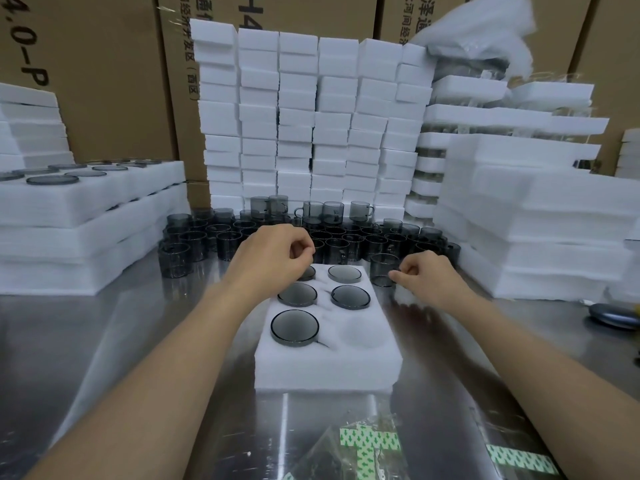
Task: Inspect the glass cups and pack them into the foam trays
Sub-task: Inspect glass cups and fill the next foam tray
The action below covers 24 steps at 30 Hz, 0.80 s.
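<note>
The left hand (273, 258) has its fingers curled in toward the palm, thumb against the forefinger, above the far left corner of the foam tray (329, 368); whether anything is pinched between them cannot be told. It partly covers the cup in the tray's far left pocket. The right hand (427, 278) is also loosely fisted, thumb and forefinger tips close together, just beside a loose smoky glass cup (382, 268) that stands on the steel table (121, 341) at the tray's far right corner. The fingertips come right up to the cup's side, but a real grip on it cannot be made out.

The tray lies between the two forearms, its long side running away from the person. It has six round pockets in two columns. Five hold grey glass cups sunk in up to the rim (three on the left, two on the right); the near right pocket (363, 332) shows only white foam.

Beyond the tray a crowd of the same dark cups (242, 233) stands on the table, a few stacked on top of others at the back. Behind them rises a wall of white foam blocks (301, 116), with cardboard cartons (104, 81) behind that. Filled foam trays (79, 202) are stacked at the left, more foam stacks (536, 220) at the right. A clear bag with green-printed strips (367, 445) lies at the near edge.
</note>
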{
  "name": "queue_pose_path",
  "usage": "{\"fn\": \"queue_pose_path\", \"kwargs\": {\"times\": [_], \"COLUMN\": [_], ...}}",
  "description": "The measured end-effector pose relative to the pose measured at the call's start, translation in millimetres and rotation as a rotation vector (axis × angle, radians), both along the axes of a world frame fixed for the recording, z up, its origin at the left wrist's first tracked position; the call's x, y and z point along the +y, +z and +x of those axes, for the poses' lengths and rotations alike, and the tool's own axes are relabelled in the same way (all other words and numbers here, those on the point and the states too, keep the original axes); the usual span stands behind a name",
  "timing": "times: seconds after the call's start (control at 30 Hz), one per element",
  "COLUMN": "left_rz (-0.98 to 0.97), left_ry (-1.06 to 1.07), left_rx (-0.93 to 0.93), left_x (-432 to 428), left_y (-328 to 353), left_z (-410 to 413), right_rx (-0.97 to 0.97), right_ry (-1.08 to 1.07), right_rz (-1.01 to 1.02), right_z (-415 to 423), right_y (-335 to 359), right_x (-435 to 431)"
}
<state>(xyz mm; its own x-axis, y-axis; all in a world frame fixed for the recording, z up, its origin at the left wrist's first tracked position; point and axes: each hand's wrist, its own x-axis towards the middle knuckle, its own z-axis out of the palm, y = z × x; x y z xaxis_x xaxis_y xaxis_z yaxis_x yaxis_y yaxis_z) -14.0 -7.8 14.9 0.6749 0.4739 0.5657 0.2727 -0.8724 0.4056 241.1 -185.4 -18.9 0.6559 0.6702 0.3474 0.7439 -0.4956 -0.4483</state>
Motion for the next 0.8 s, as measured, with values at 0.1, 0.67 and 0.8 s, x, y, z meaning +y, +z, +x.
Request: {"fn": "queue_pose_path", "kwargs": {"times": [0.1,0.67,0.8], "left_rz": [0.003,0.021,0.068], "left_ry": [0.006,-0.145,-0.151], "left_rx": [0.004,-0.219,-0.259], "left_x": [-1,-7,-11], "left_y": [1,2,3], "left_z": [0,4,2], "right_rx": [-0.018,-0.106,-0.104], "right_ry": [-0.017,0.494,0.479], "right_rz": [0.13,0.598,0.602], "right_z": [-3,-92,-90], "right_y": [6,33,31], "right_x": [1,4,5]}}
